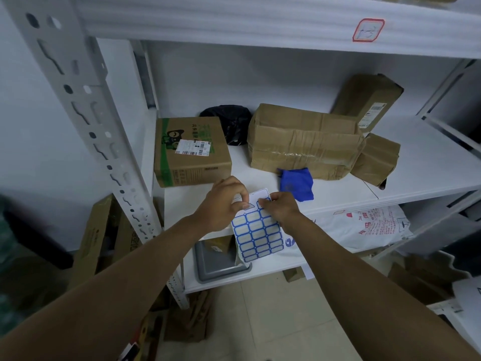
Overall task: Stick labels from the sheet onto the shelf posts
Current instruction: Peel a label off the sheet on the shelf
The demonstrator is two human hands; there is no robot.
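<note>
My left hand pinches the limp, blue-bordered paper label sheet at its top edge — right hand fingertips pick one thin label's corner.

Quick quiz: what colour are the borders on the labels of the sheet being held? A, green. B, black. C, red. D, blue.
D: the label sheet, pinched at its top edge by the left hand and the right hand, shows rows of labels framed in blue.
</note>
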